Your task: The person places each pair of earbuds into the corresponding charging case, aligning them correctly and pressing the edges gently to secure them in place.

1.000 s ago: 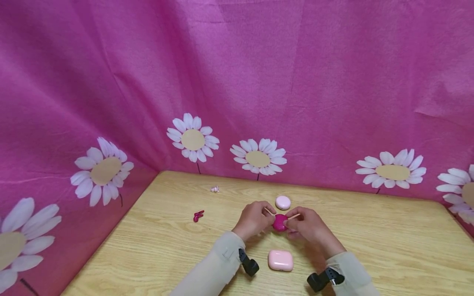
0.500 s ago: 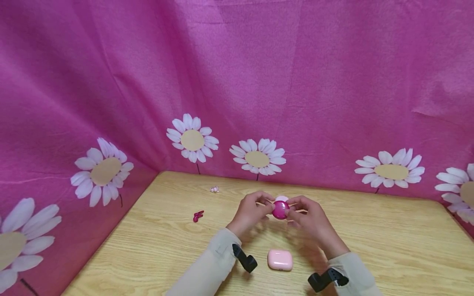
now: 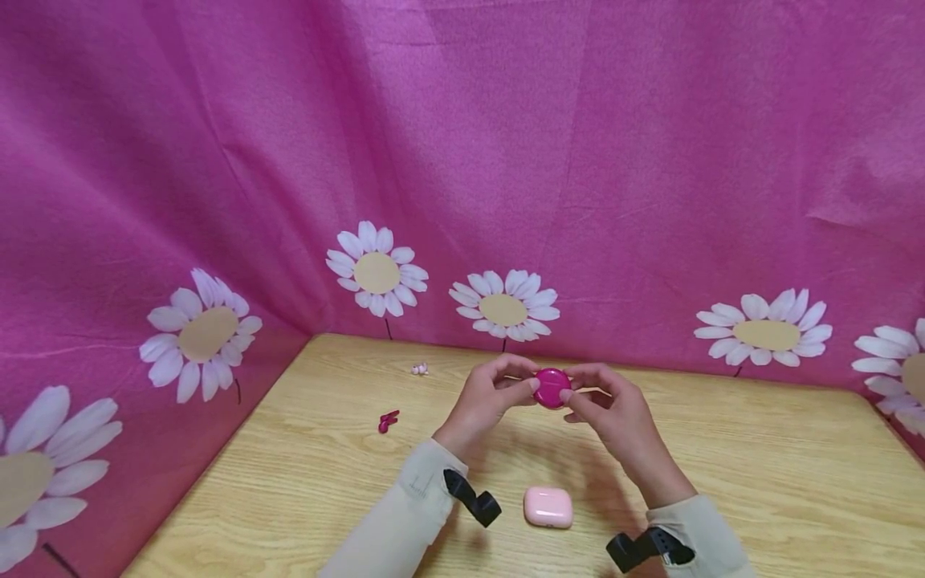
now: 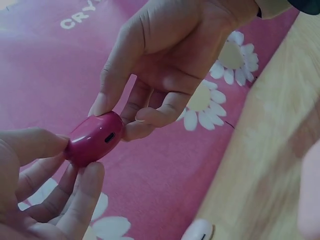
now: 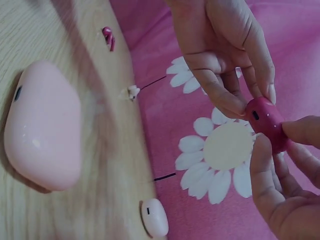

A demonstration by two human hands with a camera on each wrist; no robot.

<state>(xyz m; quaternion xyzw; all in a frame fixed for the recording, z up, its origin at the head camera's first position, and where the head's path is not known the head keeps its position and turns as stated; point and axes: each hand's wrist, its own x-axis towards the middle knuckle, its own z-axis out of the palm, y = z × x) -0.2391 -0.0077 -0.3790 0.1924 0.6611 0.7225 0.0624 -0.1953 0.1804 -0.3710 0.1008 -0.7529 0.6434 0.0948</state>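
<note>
Above the table, both hands hold a round, glossy magenta earbud case (image 3: pixel 552 388) between them. On its left edge the left hand (image 3: pixel 486 401) pinches it with thumb and fingertips. The right hand (image 3: pixel 617 417) pinches the opposite edge in the same way. A dark charging port shows on the side of the magenta case (image 4: pixel 96 140) in the left wrist view, and its lid looks closed. Below the hands lies a pink rounded-rectangular earbud case (image 3: pixel 548 507). A small pale pink round case (image 5: pixel 155 218) rests on the table in the right wrist view; the hands hide it in the head view.
Magenta earbuds (image 3: pixel 388 421) lie on the wooden table (image 3: pixel 311 482) left of the hands. Farther back are small pale pink earbuds (image 3: pixel 420 369). A pink cloth (image 3: pixel 614 185) with printed daisies hangs behind the table and along its left side.
Both hands have raised the magenta case away from the table and toward the back. Its face has tilted, and it now covers the pale round case in the head view.
</note>
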